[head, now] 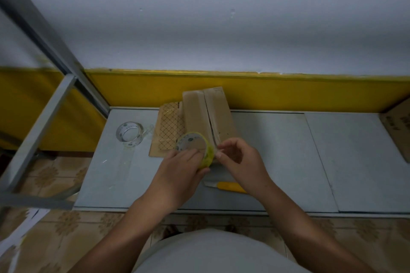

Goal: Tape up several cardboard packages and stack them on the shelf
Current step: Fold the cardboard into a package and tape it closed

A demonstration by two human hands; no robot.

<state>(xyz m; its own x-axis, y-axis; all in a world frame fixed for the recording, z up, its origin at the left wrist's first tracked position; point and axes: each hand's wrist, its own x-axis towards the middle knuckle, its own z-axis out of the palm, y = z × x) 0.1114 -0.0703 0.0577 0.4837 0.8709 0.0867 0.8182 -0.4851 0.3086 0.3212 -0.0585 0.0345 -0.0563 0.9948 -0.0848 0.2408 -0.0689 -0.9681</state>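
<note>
A long brown cardboard package (210,113) lies on the grey table (277,162), its two top flaps meeting along a centre seam. My left hand (182,168) grips a yellowish roll of clear tape (197,148) at the package's near end. Just right of the roll, my right hand (237,157) pinches the loose end of the tape over the seam. A smaller package with a diamond pattern (168,128) lies against the long one's left side.
A second clear tape roll (129,134) sits on the table to the left. A yellow utility knife (228,186) lies near the front edge, under my right wrist. Grey metal shelf bars (44,117) stand at left. Another cardboard piece (399,126) is at the far right.
</note>
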